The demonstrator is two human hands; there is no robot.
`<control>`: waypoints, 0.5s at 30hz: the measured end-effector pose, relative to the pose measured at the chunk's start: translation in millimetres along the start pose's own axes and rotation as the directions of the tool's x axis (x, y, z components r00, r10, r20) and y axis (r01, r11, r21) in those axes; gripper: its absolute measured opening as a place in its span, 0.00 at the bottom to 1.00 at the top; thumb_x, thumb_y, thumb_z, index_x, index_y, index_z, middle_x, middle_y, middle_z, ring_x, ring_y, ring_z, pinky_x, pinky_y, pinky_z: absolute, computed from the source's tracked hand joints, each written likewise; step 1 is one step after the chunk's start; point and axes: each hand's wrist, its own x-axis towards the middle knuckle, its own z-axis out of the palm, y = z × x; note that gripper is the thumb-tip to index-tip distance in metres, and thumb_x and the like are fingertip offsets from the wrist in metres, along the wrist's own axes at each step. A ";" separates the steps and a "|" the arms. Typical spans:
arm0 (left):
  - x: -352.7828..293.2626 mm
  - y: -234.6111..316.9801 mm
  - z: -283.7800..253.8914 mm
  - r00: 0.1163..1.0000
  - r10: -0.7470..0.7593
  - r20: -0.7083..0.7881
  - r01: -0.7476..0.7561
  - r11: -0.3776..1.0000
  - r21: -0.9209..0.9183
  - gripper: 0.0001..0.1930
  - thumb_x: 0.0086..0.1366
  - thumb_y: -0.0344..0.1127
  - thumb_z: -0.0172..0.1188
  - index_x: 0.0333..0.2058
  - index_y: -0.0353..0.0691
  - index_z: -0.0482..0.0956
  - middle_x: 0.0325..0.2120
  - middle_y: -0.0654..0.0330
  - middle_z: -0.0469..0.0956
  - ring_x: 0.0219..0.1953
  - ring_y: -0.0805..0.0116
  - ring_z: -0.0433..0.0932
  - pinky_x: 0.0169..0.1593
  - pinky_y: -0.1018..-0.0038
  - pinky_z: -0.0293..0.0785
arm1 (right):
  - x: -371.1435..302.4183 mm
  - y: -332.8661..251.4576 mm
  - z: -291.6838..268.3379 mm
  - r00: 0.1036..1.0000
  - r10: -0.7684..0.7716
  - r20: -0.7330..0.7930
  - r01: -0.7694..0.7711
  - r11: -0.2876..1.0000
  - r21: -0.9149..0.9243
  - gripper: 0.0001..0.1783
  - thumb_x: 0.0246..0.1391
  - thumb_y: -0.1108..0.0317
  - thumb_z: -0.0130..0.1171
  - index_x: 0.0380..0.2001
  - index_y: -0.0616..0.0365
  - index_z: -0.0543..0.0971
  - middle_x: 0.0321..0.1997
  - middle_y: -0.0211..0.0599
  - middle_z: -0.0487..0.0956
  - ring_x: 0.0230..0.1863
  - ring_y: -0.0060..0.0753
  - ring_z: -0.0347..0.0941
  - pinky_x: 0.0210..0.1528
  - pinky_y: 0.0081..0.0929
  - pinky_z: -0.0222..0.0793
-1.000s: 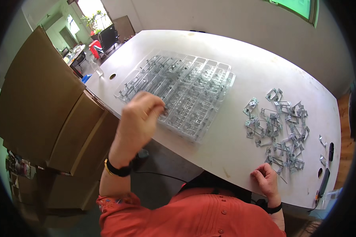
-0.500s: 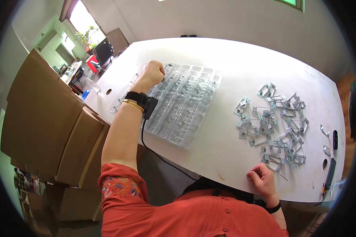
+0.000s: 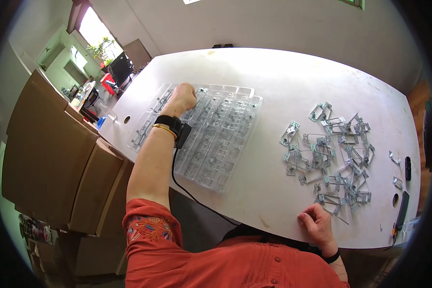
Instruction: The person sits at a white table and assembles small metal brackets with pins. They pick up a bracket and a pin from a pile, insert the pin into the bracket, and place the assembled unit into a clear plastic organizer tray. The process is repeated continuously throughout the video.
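OK so your left hand (image 3: 182,98) is on the far-left part of the clear plastic tray (image 3: 216,182), fingers curled down. The fingertips are hidden, so I can't tell how tight the grip is or if there's anything in it. The tray sits left of centre on your white table (image 3: 266,175), with small metal bits in its slots. Your right hand (image 3: 318,224) rests loosely curled at the near edge, can't tell if it's holding anything, just beside the loose pile of metal brackets (image 3: 320,141).
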 end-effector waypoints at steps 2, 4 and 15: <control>1.5 -1.2 2.4 1.000 -0.007 0.001 0.007 1.000 0.012 0.06 0.54 0.22 0.64 0.27 0.37 0.89 0.25 0.46 0.88 0.33 0.50 0.91 0.43 0.58 0.87 | 0.8 -0.8 0.5 1.000 0.000 -0.009 0.000 1.000 0.016 0.04 0.71 0.77 0.66 0.41 0.62 0.79 0.33 0.31 0.87 0.32 0.18 0.82 0.38 0.20 0.78; 3.4 -6.3 5.5 1.000 -0.022 -0.007 0.022 1.000 0.000 0.07 0.54 0.22 0.64 0.27 0.38 0.90 0.25 0.46 0.88 0.33 0.50 0.91 0.43 0.58 0.87 | 1.9 1.0 1.2 1.000 -0.007 -0.009 0.007 1.000 0.011 0.04 0.71 0.77 0.66 0.41 0.61 0.79 0.33 0.31 0.87 0.32 0.18 0.82 0.37 0.20 0.77; 10.9 -9.1 27.8 0.999 -0.011 -0.049 0.010 1.000 -0.022 0.10 0.57 0.24 0.63 0.31 0.40 0.93 0.38 0.40 0.90 0.46 0.41 0.90 0.55 0.56 0.86 | 4.3 4.7 2.2 0.999 -0.006 -0.037 0.006 1.000 0.013 0.05 0.70 0.74 0.67 0.39 0.62 0.80 0.30 0.32 0.87 0.29 0.20 0.82 0.35 0.21 0.77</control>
